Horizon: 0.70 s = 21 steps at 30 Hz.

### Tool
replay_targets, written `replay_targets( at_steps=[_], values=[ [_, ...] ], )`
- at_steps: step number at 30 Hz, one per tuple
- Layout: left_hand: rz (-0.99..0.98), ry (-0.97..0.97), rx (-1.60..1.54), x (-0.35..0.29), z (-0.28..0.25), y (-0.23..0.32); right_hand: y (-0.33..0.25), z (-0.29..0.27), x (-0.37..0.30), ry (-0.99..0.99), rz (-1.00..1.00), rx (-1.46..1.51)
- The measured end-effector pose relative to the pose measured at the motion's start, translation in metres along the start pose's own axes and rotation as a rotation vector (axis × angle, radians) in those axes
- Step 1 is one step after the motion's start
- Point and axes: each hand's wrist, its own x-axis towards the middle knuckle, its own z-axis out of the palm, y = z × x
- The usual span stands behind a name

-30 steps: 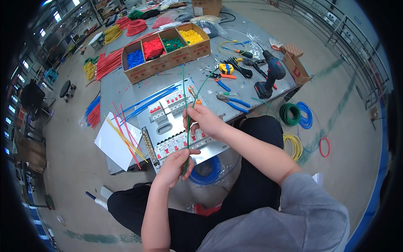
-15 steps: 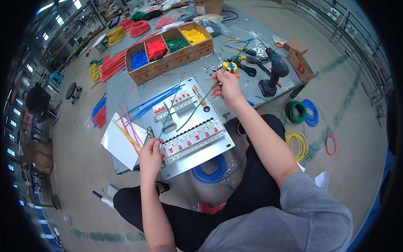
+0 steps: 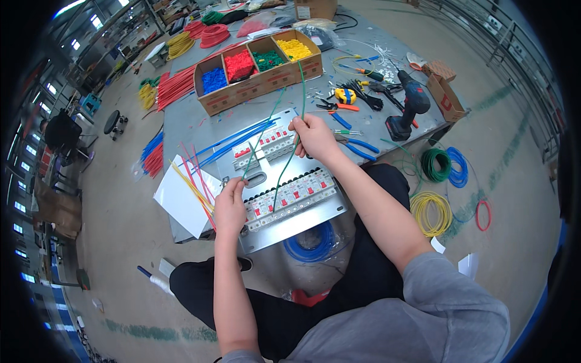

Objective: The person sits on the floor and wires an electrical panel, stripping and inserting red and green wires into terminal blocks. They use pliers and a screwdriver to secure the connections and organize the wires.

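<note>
A silver metal mounting plate (image 3: 290,225) leans at the table's near edge in front of me. It carries a long front row of circuit breakers (image 3: 293,196) with red switches and a shorter row of breakers (image 3: 273,143) behind. My left hand (image 3: 230,204) is closed at the front row's left end, pinching one green wire (image 3: 264,134) that slants up and away. In the fingers of my right hand (image 3: 316,139), above the plate's right side, is another green wire (image 3: 303,91); its lower end hangs over the front row. Several blue wires (image 3: 233,145) lie across the plate's far left.
Behind the plate stands a cardboard box (image 3: 260,86) of blue, red, green and yellow small parts. To the right lie blue-handled pliers (image 3: 361,147), a tape measure (image 3: 345,95) and a cordless drill (image 3: 411,103). Wire coils (image 3: 431,213) rest on the floor. White paper (image 3: 184,202) lies left.
My right hand has moved down and left, closer to the plate, and its green wire now stands steeper. The pliers beside that hand have come into sight. My left hand keeps its pinch.
</note>
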Motion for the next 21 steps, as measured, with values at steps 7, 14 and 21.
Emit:
replay_targets(
  at_steps=[7,14,21],
  values=[
    [-0.167,-0.106,-0.744,-0.016,0.006,-0.012,0.021,0.012,0.011,-0.048,0.212,0.037],
    [-0.154,-0.084,-0.886,-0.034,0.020,0.000,0.045,0.019,0.009,0.136,-0.164,-0.854],
    [-0.027,-0.069,-0.675,-0.050,0.024,0.029,-0.008,0.055,-0.059,-0.527,-0.068,0.114]
  ],
)
